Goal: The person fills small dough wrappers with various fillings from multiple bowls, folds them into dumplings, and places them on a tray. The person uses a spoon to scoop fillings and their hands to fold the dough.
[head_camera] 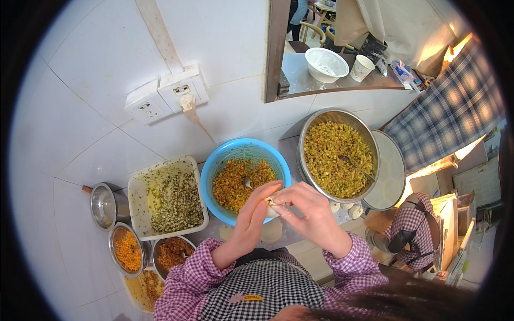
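Between both hands, over the near rim of a blue plastic basin (204,176), is a pleated dough bun (271,208). My left hand (251,216) cups it from the left. The fingertips of my right hand (307,212) pinch the dough at its top. Chopped orange-brown filling (231,182) with a metal spoon (247,183) lies in the basin. Flat dough wrappers (272,231) rest on the counter below my hands. Several shaped buns (355,211) sit to the right, under the edge of a large steel bowl (376,154) of yellow-green chopped filling (337,156).
At left stand a white tray (134,204) of green-flecked filling, a steel bowl of orange bits (111,250), a bowl of reddish filling (157,267) and a steel pot (94,206). Wall sockets (184,88) are behind. A round tray (389,172) is at right; a person (415,232) is beyond.
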A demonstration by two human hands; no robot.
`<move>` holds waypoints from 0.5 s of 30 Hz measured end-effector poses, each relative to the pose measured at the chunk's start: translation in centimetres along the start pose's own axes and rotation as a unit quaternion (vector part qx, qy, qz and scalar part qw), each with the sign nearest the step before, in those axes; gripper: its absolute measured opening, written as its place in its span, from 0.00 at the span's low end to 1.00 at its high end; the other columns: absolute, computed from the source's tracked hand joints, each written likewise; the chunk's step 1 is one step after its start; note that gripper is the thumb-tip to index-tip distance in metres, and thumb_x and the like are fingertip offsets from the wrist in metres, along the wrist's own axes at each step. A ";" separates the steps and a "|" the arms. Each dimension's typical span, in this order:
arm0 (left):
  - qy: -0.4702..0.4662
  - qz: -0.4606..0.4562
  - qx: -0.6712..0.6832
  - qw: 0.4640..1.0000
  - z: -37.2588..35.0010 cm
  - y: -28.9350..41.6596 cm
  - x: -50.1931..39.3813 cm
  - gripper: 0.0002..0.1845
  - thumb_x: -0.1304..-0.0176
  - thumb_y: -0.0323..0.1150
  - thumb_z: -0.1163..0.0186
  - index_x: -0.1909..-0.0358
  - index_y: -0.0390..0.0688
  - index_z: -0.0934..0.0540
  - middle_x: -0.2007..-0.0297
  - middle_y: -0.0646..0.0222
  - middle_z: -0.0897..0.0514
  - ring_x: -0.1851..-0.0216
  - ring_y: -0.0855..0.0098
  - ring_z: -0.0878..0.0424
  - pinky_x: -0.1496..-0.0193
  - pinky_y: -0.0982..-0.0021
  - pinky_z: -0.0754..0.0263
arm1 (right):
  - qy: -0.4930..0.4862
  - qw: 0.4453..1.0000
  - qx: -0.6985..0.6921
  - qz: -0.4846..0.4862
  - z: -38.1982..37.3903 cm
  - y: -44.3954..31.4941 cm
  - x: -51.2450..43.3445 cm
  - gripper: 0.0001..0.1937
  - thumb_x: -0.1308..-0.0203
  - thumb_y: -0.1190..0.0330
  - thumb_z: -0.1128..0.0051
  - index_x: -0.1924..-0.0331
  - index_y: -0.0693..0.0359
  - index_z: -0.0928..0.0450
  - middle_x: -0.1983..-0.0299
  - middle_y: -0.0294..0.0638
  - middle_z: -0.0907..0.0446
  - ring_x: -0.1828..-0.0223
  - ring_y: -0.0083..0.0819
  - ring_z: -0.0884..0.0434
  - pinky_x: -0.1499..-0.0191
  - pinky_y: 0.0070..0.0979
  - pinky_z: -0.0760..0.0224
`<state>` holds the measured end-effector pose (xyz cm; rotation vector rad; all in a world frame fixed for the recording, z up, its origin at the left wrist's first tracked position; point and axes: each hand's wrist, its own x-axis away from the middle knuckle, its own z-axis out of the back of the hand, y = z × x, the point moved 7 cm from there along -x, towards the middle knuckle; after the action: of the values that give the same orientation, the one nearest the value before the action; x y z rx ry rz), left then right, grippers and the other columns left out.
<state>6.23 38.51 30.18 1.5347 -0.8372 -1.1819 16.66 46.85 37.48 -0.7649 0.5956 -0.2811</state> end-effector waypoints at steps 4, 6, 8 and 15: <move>-0.003 -0.016 -0.019 1.000 0.0 0.4 0.0 0.25 0.17 0.38 0.64 0.29 0.34 0.31 0.28 0.53 0.31 0.26 0.57 0.35 0.24 0.60 0.44 | -0.016 0.999 0.014 0.024 0.0 0.0 -0.4 0.12 0.45 0.76 0.31 0.58 0.64 0.20 0.62 0.43 0.18 0.60 0.43 0.19 0.57 0.36 0.23; 0.000 -0.013 -0.024 1.000 0.1 0.4 -0.1 0.27 0.16 0.40 0.66 0.28 0.34 0.32 0.28 0.53 0.32 0.25 0.57 0.36 0.23 0.59 0.45 | -0.014 0.999 0.022 0.021 -0.1 0.1 -0.5 0.12 0.46 0.76 0.31 0.58 0.64 0.20 0.62 0.43 0.18 0.60 0.44 0.19 0.58 0.36 0.23; 0.005 -0.010 -0.024 1.000 0.1 0.3 -0.2 0.28 0.16 0.42 0.68 0.27 0.35 0.33 0.27 0.52 0.33 0.24 0.56 0.37 0.23 0.59 0.46 | -0.004 0.999 0.032 0.029 -0.2 0.1 -0.6 0.12 0.46 0.76 0.31 0.58 0.64 0.20 0.62 0.43 0.18 0.60 0.44 0.19 0.58 0.36 0.23; -0.002 0.026 -0.052 0.998 0.1 -0.2 -0.4 0.33 0.15 0.48 0.74 0.26 0.33 0.36 0.25 0.54 0.35 0.23 0.57 0.41 0.22 0.59 0.49 | 0.004 0.997 0.056 0.060 -0.6 -0.1 -0.7 0.13 0.46 0.76 0.31 0.56 0.65 0.19 0.61 0.44 0.18 0.59 0.45 0.19 0.56 0.36 0.22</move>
<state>6.02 38.90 30.13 1.4177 -0.8010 -1.1723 15.74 46.71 37.49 -0.6178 0.6265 -0.2048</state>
